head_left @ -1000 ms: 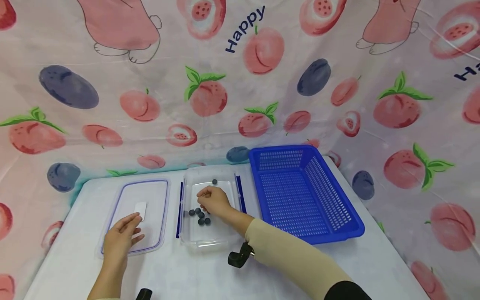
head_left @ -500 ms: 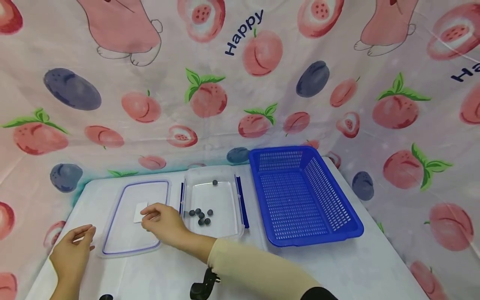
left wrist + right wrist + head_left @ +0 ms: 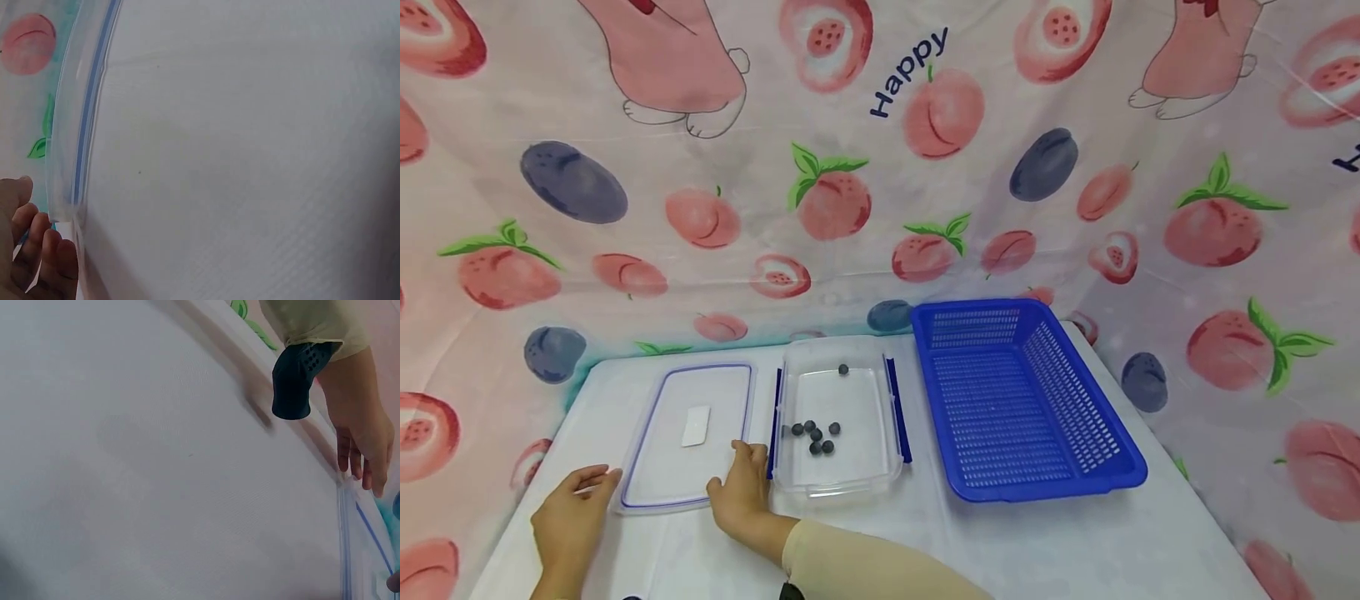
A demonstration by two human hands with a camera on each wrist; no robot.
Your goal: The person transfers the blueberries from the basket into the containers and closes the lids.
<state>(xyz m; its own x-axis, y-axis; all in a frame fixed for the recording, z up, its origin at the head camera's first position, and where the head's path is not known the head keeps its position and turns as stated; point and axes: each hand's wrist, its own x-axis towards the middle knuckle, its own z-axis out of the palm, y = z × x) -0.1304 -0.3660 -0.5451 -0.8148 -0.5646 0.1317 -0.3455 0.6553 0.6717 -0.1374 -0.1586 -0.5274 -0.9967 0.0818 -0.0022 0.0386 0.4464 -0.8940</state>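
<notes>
Lid [image 3: 688, 433] pickup starting: left hand [image 3: 574, 521] fingers touch its 7 o'clock corner, right hand [image 3: 741, 496] at 5 o'clock edge, both loosely extended. Grasp unconfirmed. Lifting needs firm grip.

White cloth-covered surface [image 3: 1000, 542]. Near its left edge, flat clear lid [image 3: 688, 433] with blue seal; at centre, clear container [image 3: 838, 421] holding dark berries [image 3: 814, 433]; toward the right edge, blue perforated basket [image 3: 1018, 400].

Staged tabletop booth: fruit-print cloth backdrop [image 3: 880, 167], covered table [image 3: 1000, 550].
</notes>
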